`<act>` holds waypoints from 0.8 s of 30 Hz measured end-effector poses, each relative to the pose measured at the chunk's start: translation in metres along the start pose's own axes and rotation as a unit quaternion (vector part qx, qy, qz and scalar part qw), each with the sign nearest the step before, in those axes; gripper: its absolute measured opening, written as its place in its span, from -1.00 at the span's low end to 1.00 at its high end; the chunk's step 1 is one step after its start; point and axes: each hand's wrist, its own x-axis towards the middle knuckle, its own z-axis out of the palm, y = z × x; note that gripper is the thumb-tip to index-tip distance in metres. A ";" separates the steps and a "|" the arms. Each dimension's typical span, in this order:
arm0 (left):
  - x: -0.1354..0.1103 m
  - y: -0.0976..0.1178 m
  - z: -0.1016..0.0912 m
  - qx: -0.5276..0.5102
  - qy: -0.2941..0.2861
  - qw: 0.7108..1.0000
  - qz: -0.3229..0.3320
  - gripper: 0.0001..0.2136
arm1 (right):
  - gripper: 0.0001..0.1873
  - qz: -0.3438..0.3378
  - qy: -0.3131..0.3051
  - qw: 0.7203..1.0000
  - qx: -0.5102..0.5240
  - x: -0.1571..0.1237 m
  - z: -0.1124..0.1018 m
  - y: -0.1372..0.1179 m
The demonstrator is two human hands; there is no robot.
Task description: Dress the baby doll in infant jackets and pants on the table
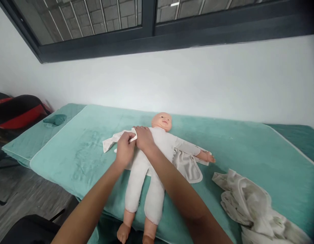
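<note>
A bald baby doll [162, 121] in a white cloth body lies on its back, head away from me, bare feet towards me. Spread under it is a white baby garment [188, 166], with one sleeve stretched out to the left. My left hand [125, 149] pinches the edge of that garment beside the doll's shoulder. Right up against it, my right hand [144, 137] lies over the doll's shoulder and upper arm on that side, its fingers curled down and partly hidden. The doll's other arm extends to the right over the garment.
The doll lies on a green padded massage table [78, 145] with a face hole at the left end. A crumpled heap of whitish cloth [250, 200] sits at the right front. Black and red chairs [22, 117] stand left; a wall and window [146, 34] are behind.
</note>
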 end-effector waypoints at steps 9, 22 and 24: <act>-0.031 0.040 0.020 0.018 -0.077 0.996 0.033 -0.85 | -0.71 0.008 0.087 0.991 0.098 -0.027 -0.016 0.019; -0.019 -0.002 -0.014 -0.045 -0.074 0.988 -0.131 -0.68 | -0.43 0.284 0.039 0.942 0.175 -0.107 -0.036 0.106; -0.011 0.004 -0.011 -0.060 -0.054 0.990 -0.116 -0.69 | -0.43 0.252 0.060 0.948 0.187 -0.105 -0.032 0.104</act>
